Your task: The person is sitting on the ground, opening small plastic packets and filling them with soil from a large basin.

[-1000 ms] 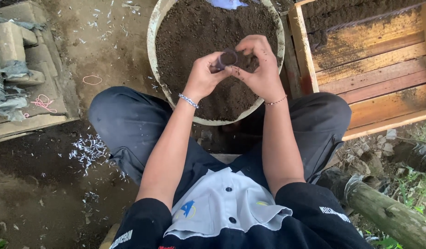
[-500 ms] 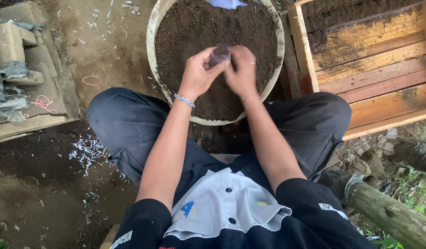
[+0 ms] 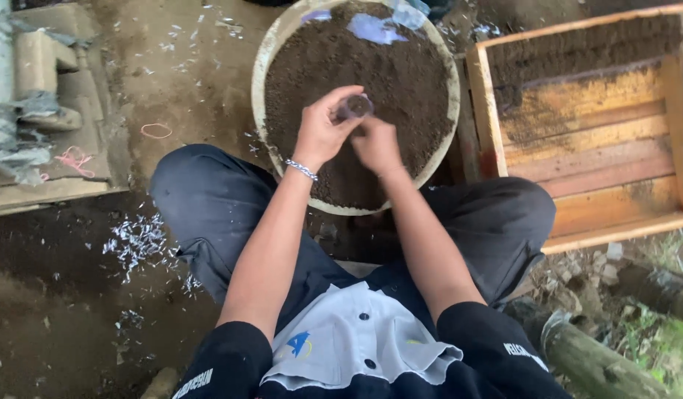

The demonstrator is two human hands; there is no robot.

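A round pale basin [image 3: 262, 66] full of dark soil sits on the ground between my knees. Over its near half, my left hand [image 3: 323, 129] grips a small soil-filled clear plastic bag [image 3: 354, 108], shaped like a short tube, by its side. My right hand [image 3: 377, 144] is just below and to the right of the bag, fingers curled against its lower end. A thin bracelet circles my left wrist. Several loose clear plastic bags [image 3: 378, 28] lie on the soil at the basin's far edge.
A wooden crate [image 3: 600, 177] with slatted floor and some soil at its far end stands to the right of the basin. A concrete block with grey sacking [image 3: 24, 140] lies at left. White scraps [image 3: 138, 240] litter the dirt floor. A log [image 3: 600, 362] lies at lower right.
My right hand has dropped from above the bag to beneath it, and both hands have shifted slightly toward me over the soil.
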